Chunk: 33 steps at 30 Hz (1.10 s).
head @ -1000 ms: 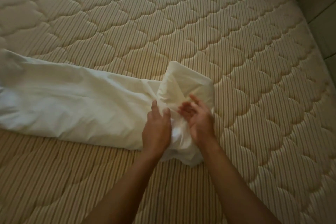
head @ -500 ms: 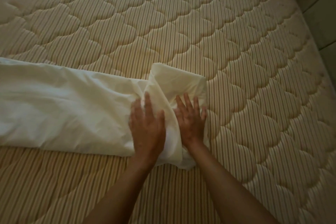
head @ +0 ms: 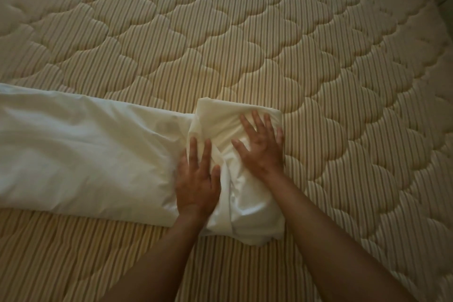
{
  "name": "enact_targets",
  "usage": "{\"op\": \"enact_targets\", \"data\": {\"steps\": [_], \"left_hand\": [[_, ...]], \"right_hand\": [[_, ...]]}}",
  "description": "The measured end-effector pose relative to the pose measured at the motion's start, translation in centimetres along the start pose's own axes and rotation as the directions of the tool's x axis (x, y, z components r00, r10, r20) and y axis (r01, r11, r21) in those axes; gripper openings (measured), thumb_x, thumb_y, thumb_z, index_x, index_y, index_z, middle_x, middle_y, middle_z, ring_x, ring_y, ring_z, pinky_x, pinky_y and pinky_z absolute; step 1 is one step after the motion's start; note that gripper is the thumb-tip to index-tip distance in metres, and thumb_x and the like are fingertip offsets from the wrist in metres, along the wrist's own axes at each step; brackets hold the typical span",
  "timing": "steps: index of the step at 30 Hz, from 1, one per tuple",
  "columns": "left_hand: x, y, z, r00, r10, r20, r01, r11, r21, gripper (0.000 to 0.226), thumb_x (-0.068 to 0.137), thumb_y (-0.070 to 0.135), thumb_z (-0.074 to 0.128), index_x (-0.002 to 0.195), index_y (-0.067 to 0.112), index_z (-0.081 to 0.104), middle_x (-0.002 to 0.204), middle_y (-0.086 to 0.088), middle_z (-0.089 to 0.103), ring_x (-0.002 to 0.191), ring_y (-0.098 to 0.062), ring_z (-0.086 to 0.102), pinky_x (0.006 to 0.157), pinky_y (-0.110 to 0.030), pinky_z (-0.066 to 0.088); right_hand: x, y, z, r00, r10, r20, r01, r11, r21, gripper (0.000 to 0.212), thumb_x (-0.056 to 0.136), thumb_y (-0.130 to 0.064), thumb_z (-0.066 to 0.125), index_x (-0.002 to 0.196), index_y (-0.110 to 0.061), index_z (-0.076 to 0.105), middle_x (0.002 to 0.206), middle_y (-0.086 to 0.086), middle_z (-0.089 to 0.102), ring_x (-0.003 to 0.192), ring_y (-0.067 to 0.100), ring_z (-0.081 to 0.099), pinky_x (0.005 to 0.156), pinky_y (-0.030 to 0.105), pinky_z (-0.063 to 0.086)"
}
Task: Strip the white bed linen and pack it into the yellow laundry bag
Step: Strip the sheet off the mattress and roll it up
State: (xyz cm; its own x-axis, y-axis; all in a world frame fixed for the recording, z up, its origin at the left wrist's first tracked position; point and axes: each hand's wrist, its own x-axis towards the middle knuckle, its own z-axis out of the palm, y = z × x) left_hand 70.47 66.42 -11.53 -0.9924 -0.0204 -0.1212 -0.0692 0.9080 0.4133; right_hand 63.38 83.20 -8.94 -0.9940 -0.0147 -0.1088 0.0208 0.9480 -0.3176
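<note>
Head view: your left hand (head: 197, 180) lies flat on the white bed linen (head: 81, 154) at the middle of the frame, fingers straight and close together, pointing toward the top of the picture. Part of its fingertips is covered by a raised fold of cloth. Your right hand (head: 261, 148) presses flat on the folded end of that linen just to the right, fingers (head: 257, 121) spread wide and straight, the little finger at the fold's right edge. The two hands sit apart, with a creased ridge of fabric between them; neither one curls around the cloth. Both bare forearms run in from the bottom edge of the frame.

The linen stretches as a long, flattened band from the left edge of the frame to the centre, where its right end is doubled over into a thicker bundle under your hands. It lies on the bare mattress (head: 318, 68), which is quilted in a scalloped pattern with fine beige stripes and fills nearly the whole picture. At the upper right corner the mattress edge meets a darker strip, too dim to tell what it is.
</note>
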Motion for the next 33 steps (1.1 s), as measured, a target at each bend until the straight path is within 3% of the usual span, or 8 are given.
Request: {"op": "enact_targets", "data": {"steps": [7, 13, 17, 20, 24, 27, 33], "left_hand": [[1.0, -0.9, 1.4, 1.0, 0.007, -0.013, -0.007, 1.0, 0.002, 0.062, 0.103, 0.052, 0.011, 0.159, 0.027, 0.019, 0.167, -0.007, 0.011, 0.135, -0.037, 0.044, 0.096, -0.054, 0.049], [1.7, -0.9, 0.6, 0.999, 0.013, 0.052, -0.01, 0.998, -0.055, 0.064, 0.102, 0.057, 0.009, 0.155, 0.029, 0.031, 0.166, -0.005, 0.016, 0.139, -0.036, 0.04, 0.099, -0.055, 0.047], [1.4, 0.9, -2.4, 0.999, -0.019, 0.034, 0.027, 0.974, -0.226, 0.071, 0.094, 0.068, 0.015, 0.151, 0.033, 0.038, 0.166, 0.003, 0.016, 0.152, -0.025, 0.014, 0.118, -0.056, 0.023], [-0.3, 2.9, -2.9, 0.997, 0.055, 0.061, -0.044, 0.984, -0.171, 0.069, 0.091, 0.068, 0.017, 0.154, 0.041, 0.028, 0.166, 0.01, 0.008, 0.153, -0.018, -0.013, 0.119, -0.063, 0.003], [-2.1, 1.1, 0.2, 0.992, 0.1, 0.08, -0.105, 0.992, 0.07, 0.063, 0.097, 0.061, 0.024, 0.157, 0.043, 0.017, 0.168, 0.004, 0.005, 0.154, -0.028, -0.007, 0.111, -0.072, 0.019], [-1.9, 0.0, 1.6, 0.992, 0.105, 0.077, -0.114, 0.986, 0.125, 0.064, 0.097, 0.059, 0.027, 0.157, 0.039, 0.02, 0.167, 0.0, 0.011, 0.154, -0.034, 0.002, 0.108, -0.071, 0.025], [-1.3, -0.2, 2.9, 0.991, 0.114, 0.072, -0.124, 0.981, 0.149, 0.067, 0.094, 0.064, 0.026, 0.157, 0.041, 0.019, 0.168, 0.001, 0.009, 0.153, -0.035, 0.004, 0.11, -0.067, 0.025]], "right_hand": [[2.3, -0.2, 3.3, 1.0, -0.019, -0.016, 0.017, 0.993, -0.118, 0.069, 0.091, -0.068, 0.02, 0.155, -0.041, 0.023, 0.163, -0.005, 0.022, 0.152, 0.025, 0.012, 0.12, 0.058, 0.002], [2.9, 0.3, 4.0, 1.0, -0.004, -0.003, 0.004, 0.993, -0.114, 0.067, 0.094, -0.064, 0.017, 0.155, -0.039, 0.026, 0.163, -0.004, 0.024, 0.152, 0.025, 0.014, 0.12, 0.057, 0.004], [2.1, 0.6, 2.8, 0.998, 0.005, 0.056, -0.004, 1.0, -0.01, 0.067, 0.093, -0.059, 0.007, 0.155, -0.039, 0.023, 0.165, -0.008, 0.016, 0.153, 0.018, 0.005, 0.121, 0.05, -0.004], [-1.7, 1.6, 3.1, 0.999, 0.023, -0.022, -0.023, 0.999, 0.035, 0.059, 0.1, -0.048, 0.016, 0.155, -0.032, 0.025, 0.164, -0.007, 0.017, 0.153, 0.018, 0.007, 0.122, 0.049, 0.003], [-8.0, 3.0, 4.4, 0.988, 0.126, -0.095, -0.112, 0.984, 0.142, 0.057, 0.103, -0.043, 0.026, 0.154, -0.02, 0.035, 0.163, 0.002, 0.025, 0.152, 0.028, 0.014, 0.123, 0.049, 0.015], [-9.7, 2.6, 4.8, 0.968, 0.215, -0.125, -0.191, 0.965, 0.181, 0.064, 0.097, -0.052, 0.035, 0.153, -0.022, 0.035, 0.162, 0.006, 0.028, 0.15, 0.03, 0.022, 0.121, 0.047, 0.024], [-9.5, 2.1, 5.6, 0.945, 0.304, -0.12, -0.283, 0.945, 0.165, 0.072, 0.094, -0.059, 0.033, 0.155, -0.02, 0.032, 0.161, 0.021, 0.02, 0.142, 0.039, 0.034, 0.107, 0.05, 0.043]]}}
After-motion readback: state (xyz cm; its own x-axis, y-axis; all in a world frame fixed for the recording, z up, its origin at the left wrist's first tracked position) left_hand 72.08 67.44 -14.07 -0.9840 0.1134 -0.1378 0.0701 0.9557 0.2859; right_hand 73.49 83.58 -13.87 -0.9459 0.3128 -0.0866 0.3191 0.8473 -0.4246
